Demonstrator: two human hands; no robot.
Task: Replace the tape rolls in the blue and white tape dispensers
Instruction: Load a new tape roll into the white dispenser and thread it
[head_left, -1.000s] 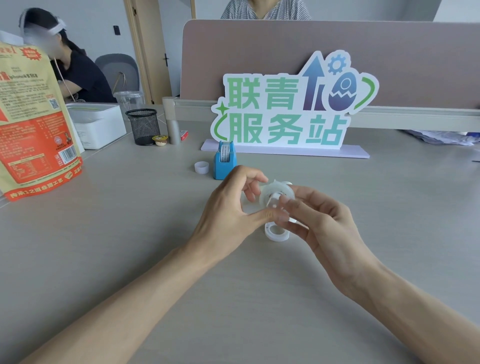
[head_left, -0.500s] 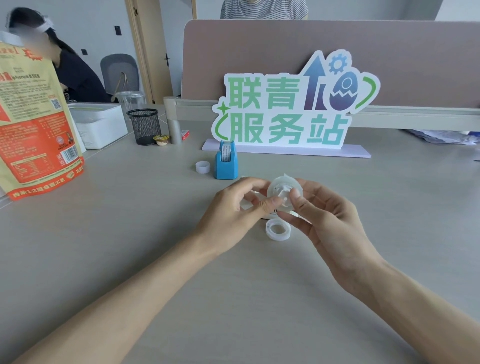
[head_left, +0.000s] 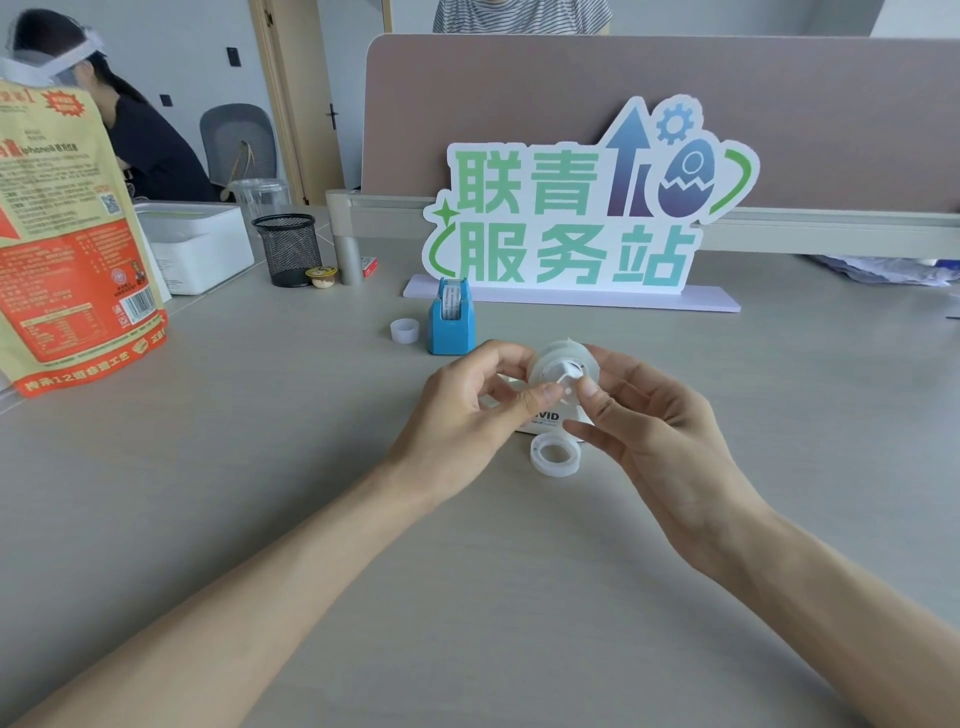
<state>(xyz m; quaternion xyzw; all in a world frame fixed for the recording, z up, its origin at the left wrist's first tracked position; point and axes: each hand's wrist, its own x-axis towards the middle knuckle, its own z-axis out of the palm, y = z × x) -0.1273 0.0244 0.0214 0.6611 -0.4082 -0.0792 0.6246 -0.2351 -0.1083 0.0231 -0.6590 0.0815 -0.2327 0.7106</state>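
Blue dispenser (head_left: 451, 325) holding tape roll (head_left: 452, 305), upright

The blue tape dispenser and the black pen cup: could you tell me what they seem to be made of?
The blue tape dispenser looks like moulded plastic, matte: uniform colour, smooth faces, rounded edges. The black pen cup looks like metal wire mesh, since its wall shows a fine see-through grid; coated plastic cannot be ruled out.

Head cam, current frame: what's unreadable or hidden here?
- White dispenser: mostly hidden behind both hands; only a lettered edge shows.
- Left hand and right hand cover the rim of the tape roll; how much tape it holds is unclear.
- Blue dispenser: print on its tape is too small to read.
- Orange bag: cut off by the left edge.
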